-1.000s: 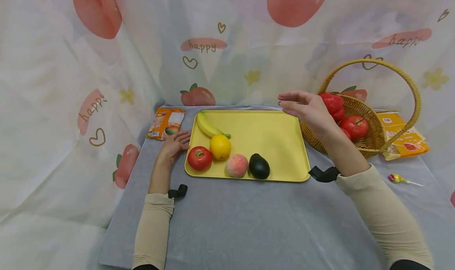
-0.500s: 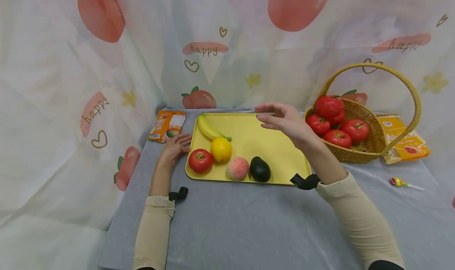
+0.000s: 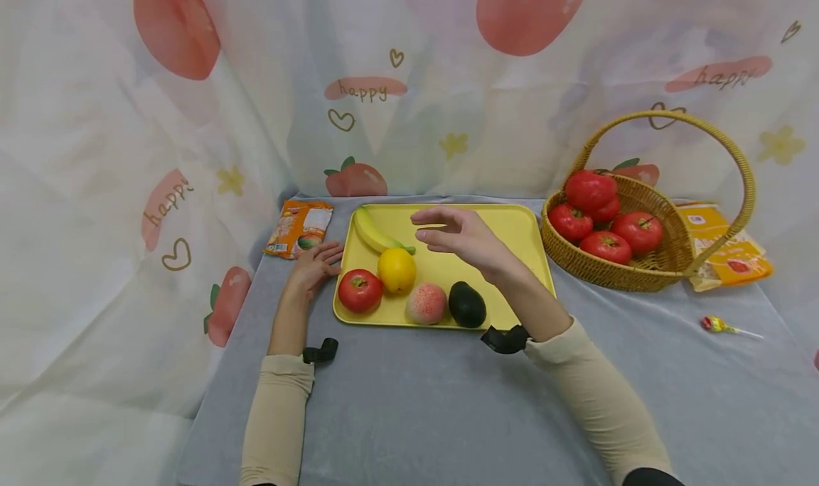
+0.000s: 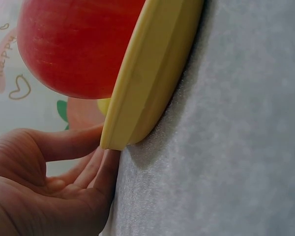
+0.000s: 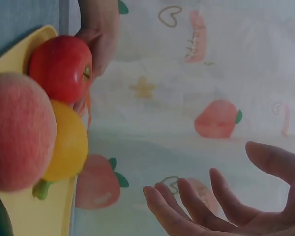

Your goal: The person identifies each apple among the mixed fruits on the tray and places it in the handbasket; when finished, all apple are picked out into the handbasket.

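Observation:
My left hand [image 3: 312,269] rests at the left edge of the yellow tray [image 3: 512,230]. Its thumb touches the tray rim [image 4: 115,123] in the left wrist view, and the fingers extend along the outside. Over the tray's middle hovers my right hand [image 3: 463,239], thumb apart from loosely bent fingers, holding nothing. On the tray lie a banana [image 3: 377,231], a red apple [image 3: 360,291], a yellow round fruit [image 3: 397,270], a pink peach [image 3: 426,303] and a dark green avocado [image 3: 467,305]. The peach and apple [image 5: 59,69] show large in the right wrist view.
A wicker basket [image 3: 640,281] with a tall handle stands right of the tray, holding several red fruits [image 3: 591,191]. Behind it lies an orange-yellow packet [image 3: 729,248], with a lollipop [image 3: 719,325] in front. An orange snack bag [image 3: 297,229] lies beyond my left hand.
My right hand has moved left from beside the basket to over the middle of the tray, uncovering the red fruits. The left hand and the tray's fruit have stayed in place.

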Motion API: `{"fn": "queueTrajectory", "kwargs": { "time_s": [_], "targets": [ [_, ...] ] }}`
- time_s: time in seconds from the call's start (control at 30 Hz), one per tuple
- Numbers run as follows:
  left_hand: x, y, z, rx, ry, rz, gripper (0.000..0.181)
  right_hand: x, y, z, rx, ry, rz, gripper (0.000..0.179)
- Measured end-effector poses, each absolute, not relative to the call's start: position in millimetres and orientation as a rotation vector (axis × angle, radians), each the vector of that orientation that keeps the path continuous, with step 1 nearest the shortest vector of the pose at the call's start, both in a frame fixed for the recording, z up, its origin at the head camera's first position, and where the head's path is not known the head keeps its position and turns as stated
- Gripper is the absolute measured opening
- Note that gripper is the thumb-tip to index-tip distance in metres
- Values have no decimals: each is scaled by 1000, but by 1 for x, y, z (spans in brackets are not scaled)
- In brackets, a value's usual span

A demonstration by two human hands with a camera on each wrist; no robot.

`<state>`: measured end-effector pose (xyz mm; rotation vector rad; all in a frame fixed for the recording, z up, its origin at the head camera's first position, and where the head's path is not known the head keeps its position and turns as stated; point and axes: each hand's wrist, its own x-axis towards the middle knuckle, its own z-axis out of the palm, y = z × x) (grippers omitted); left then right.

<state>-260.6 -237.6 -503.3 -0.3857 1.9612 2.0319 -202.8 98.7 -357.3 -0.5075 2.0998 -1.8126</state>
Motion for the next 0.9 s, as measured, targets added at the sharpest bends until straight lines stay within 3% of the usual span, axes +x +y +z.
{"fn": "queueTrajectory", "kwargs": {
  "time_s": [0.9],
  "targets": [
    [-261,-239,-503,-385,1936,2039,71,-204,16,-405,-439,1930,-1775,42]
  ]
}}
